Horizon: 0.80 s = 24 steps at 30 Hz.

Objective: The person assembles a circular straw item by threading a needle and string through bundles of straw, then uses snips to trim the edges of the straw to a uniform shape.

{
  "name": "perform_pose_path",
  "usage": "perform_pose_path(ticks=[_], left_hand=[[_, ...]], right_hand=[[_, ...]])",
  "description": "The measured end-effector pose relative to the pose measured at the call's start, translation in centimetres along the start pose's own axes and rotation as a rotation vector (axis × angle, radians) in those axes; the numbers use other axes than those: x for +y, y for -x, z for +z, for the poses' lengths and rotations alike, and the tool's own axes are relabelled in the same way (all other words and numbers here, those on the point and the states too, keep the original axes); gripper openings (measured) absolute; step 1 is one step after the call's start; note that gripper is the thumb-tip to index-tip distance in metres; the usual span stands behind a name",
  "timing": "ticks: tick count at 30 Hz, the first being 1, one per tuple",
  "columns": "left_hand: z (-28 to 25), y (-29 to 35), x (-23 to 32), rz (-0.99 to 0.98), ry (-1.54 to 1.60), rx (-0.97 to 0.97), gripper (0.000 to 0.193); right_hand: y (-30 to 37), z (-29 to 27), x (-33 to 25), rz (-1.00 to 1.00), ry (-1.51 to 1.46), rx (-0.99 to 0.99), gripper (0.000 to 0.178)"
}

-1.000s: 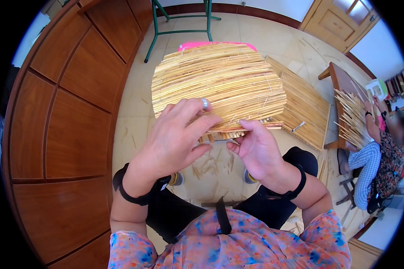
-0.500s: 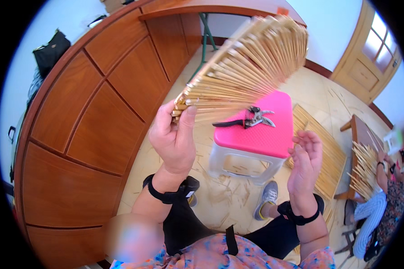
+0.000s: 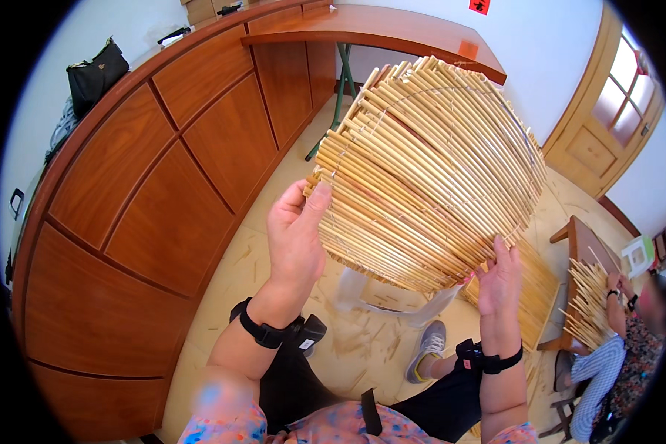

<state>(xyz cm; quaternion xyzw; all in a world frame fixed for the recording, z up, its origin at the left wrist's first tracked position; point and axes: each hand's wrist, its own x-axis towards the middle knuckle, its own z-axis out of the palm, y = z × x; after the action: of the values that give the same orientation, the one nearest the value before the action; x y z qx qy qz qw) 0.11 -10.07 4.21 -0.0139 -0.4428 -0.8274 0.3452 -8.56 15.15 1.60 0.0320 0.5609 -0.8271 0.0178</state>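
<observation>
Bare hands and a stick panel, seen from my head. I am holding the rounded panel of straw-coloured sticks (image 3: 429, 174) in the air, tilted, slightly toward 2 o'clock from the centre of view; its sticks are running obliquely from 10 to 4 o'clock, and a thin strand is crossing them near the rim. My left hand (image 3: 296, 233) is gripping the panel's edge at its 9 o'clock, the thumb pressing on the near face. My right hand (image 3: 500, 285) is touching the rim between 4 and 5 o'clock; whether it is closing firmly there I cannot tell. Below the panel, the pale legs of a stool (image 3: 353, 287) are showing, with stick scraps (image 3: 355, 337) lying at 6 o'clock and a flat mat (image 3: 539, 296) at 4. At 12 o'clock a brown worktop (image 3: 377, 26) is standing; near 4, a co-worker (image 3: 636, 325) is sitting by loose sticks (image 3: 588, 300). I am, by my judgement, steadying and viewing this face; any further turning is calling for support at both edges.
</observation>
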Motion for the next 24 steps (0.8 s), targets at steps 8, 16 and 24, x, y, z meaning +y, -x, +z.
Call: perform_pose_path(ticks=[8,16,24], left_hand=[[-0.3,-0.2,-0.5,-0.053,-0.022,0.016,0.015],[0.0,-0.3,-0.7,-0.081,-0.095,0.052,0.011],[0.0,-0.4,-1.2,-0.058,-0.118,0.084,0.010]], right_hand=[[-1.2,-0.6,1.5,0.033,-0.135,-0.111,0.036],[-1.1,-0.7,1.6,0.012,-0.142,-0.120,0.033],[-0.6,-0.5,1.7,0.050,-0.090,-0.113,0.031]])
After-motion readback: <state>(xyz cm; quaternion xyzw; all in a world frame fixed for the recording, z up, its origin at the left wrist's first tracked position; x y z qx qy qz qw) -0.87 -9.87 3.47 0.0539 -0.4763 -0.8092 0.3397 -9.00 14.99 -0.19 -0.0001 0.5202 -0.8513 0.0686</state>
